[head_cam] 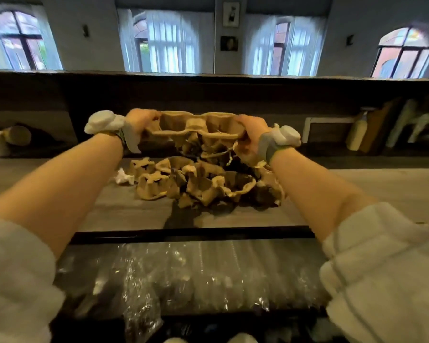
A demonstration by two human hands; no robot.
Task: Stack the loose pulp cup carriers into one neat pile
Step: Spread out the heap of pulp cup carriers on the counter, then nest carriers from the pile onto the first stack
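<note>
Evidently you had barely begun: your left hand (139, 122) and right hand (251, 133) each clamped fingers on an end of one carrier (198, 128), lifted above the far heap (203, 184), which lay jumbled, unstacked, on the table (109, 209).

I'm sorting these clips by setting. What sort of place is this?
Probably a café or bar counter. Pulp cup carriers lie heaped on a long wooden counter, bagged clear plastic cups sit below it, and tall curtained windows line the far wall.
</note>
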